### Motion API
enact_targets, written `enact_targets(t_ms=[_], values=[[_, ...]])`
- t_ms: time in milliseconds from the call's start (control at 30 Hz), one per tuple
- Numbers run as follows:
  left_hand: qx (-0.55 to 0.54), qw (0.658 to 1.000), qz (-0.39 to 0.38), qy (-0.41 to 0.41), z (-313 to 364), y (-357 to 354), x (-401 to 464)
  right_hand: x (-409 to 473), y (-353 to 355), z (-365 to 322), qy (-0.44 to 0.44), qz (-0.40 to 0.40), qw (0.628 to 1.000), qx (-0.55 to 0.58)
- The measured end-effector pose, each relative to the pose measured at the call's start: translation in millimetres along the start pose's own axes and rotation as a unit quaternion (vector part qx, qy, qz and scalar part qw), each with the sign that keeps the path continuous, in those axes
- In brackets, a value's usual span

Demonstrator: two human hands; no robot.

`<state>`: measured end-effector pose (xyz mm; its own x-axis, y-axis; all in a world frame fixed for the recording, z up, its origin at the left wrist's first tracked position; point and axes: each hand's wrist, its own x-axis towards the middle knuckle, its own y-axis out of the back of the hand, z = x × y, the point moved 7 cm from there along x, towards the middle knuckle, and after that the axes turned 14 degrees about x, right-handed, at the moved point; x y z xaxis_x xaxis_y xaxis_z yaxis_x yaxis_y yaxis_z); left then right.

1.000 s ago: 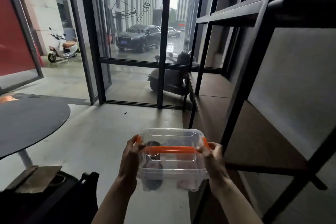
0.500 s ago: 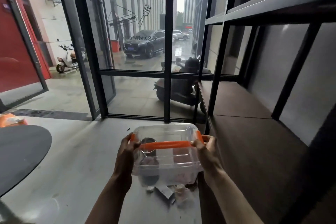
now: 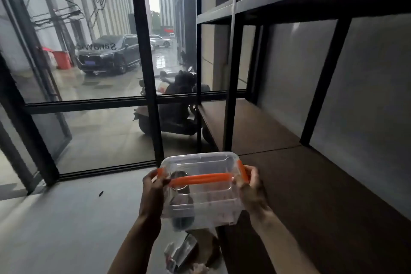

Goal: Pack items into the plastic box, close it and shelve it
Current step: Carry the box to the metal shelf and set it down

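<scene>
I hold a clear plastic box (image 3: 204, 202) with an orange handle and orange side clips in the air, at the front edge of a dark shelf unit. Its lid is on. My left hand (image 3: 153, 193) grips the box's left side and my right hand (image 3: 252, 191) grips its right side. Through the walls I see a dark round item and some pinkish items inside, too blurred to name. The brown shelf board (image 3: 311, 184) lies just right of and beyond the box, with nothing on it.
Black uprights (image 3: 230, 87) frame the shelf, with another board (image 3: 289, 0) above. Crumpled wrappers (image 3: 182, 253) lie on the grey floor under the box. A glass wall with black frames (image 3: 146, 73) stands ahead; a scooter and cars are outside.
My view has swung right and moved toward the shelf; the round table at the left has left the frame. The box stays held in both hands and now sits closer to the shelf board.
</scene>
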<state>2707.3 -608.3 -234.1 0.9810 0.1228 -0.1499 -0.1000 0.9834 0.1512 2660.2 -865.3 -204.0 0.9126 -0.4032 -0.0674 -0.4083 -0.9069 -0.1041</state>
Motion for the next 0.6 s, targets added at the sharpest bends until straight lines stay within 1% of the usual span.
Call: enact_targets(t_ms=[67, 133, 200, 300, 400, 500, 600], values=[[0.011, 1.000, -0.025, 0.007, 9.3, -21.6, 45.8, 29.7, 1.6, -0.7, 0.006, 0.031, 0.999, 0.002], [0.035, 0.997, -0.067, 0.009, 18.3, -47.5, 87.0, 52.8, 9.1, 0.2, -0.001, 0.071, 0.997, -0.011], [0.060, 0.991, -0.123, 0.004, 29.8, -79.5, 116.2, 67.8, 19.2, -1.0, -0.009, 0.110, 0.994, -0.016], [0.086, 0.974, -0.207, -0.027, 45.5, -135.2, 139.2, 73.3, 46.4, 1.2, -0.026, 0.183, 0.982, -0.028], [0.104, 0.949, -0.294, -0.044, 48.4, -191.4, 136.3, 55.0, 80.0, 8.8, -0.053, 0.247, 0.967, -0.021], [0.124, 0.916, -0.373, -0.077, 42.5, -245.6, 120.9, 25.8, 117.5, 18.7, -0.067, 0.320, 0.945, 0.005], [0.146, 0.883, -0.435, -0.102, 36.2, -288.3, 87.6, -8.2, 154.8, 26.0, -0.073, 0.389, 0.918, -0.016]])
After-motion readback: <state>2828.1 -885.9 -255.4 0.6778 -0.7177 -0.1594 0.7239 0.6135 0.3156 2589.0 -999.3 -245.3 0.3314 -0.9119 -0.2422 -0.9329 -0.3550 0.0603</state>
